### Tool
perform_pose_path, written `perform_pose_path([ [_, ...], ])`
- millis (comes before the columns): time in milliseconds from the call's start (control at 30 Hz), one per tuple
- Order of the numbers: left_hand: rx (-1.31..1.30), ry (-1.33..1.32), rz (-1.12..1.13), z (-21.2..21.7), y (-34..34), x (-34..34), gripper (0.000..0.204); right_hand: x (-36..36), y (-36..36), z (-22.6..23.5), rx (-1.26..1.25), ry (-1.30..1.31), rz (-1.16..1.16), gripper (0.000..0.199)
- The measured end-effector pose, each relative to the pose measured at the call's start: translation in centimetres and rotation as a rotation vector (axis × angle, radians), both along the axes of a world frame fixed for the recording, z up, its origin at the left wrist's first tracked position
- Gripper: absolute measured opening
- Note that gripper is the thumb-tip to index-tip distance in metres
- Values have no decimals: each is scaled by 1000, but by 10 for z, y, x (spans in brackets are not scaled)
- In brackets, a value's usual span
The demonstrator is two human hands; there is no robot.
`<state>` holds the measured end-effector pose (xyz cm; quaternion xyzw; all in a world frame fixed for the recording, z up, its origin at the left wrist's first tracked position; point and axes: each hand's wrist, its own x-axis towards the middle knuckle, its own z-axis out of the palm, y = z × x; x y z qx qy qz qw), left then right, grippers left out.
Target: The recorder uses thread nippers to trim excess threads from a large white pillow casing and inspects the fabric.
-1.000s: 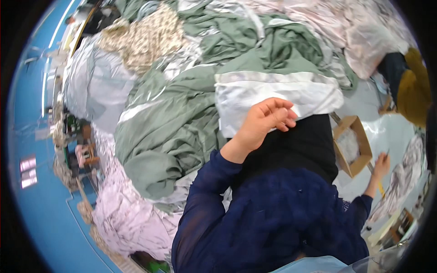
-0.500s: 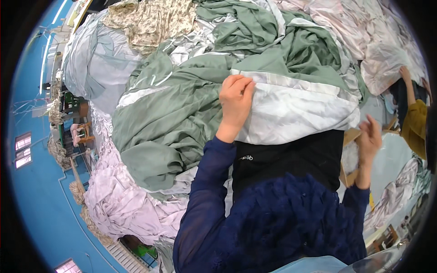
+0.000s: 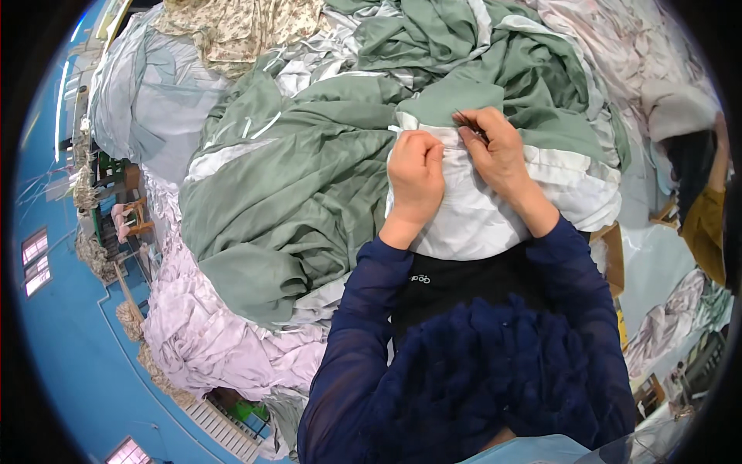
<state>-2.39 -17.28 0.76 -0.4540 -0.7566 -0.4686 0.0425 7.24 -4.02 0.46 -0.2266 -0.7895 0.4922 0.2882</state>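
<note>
A large green cloth [image 3: 286, 201] lies heaped in folds before me, with thin white ties at its upper left. Its white side, a white cloth panel [image 3: 464, 228] with a hemmed edge, is spread across my lap. My left hand [image 3: 416, 176] is closed in a fist on the left end of that hem, where a bit of white pokes out above the fingers. Close to its right, my right hand [image 3: 501, 155] bends over the same hem, thumb and fingers pinched together at the seam between white and green. The fingertips partly hide what they grip.
Pale pink cloth [image 3: 232, 332] is piled at the left, light blue-grey cloth [image 3: 154, 108] beyond it. A flowered beige cloth [image 3: 239, 31] lies at the far side. At the right, a person in a mustard sleeve [image 3: 705, 224] handles pale cloth. A cardboard box [image 3: 614, 259] stands by my right elbow.
My right hand has come in from the far right, where its fingers were apart, to the hem beside my left hand. The left hand has stayed on the hem, and the view has shifted slightly.
</note>
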Motion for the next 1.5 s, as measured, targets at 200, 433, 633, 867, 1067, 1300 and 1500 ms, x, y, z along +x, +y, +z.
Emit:
perform_pose_path([
  [200,160,-1006,5,1,-18,-8,8,0,4,-3,-87,-20,-2,19],
  [433,465,-1181,108,20,-60,-50,8,3,4,-6,-132,-20,1,19],
  [633,-493,187,484,-3,-80,-82,31,21,15,6,-154,-140,26,21],
  [867,-260,-342,-308,-10,-22,-80,59,100,69,29,5,-468,-327,20],
  [1067,-278,-381,-316,-16,2,-87,22,135,80,38,501,-530,-184,29],
  [1300,-410,-380,-247,-9,-16,-101,10,160,84,46,281,-422,-194,43],
  [1500,-397,-381,-194,2,-34,-112,8,180,91,32,250,-475,-170,35],
])
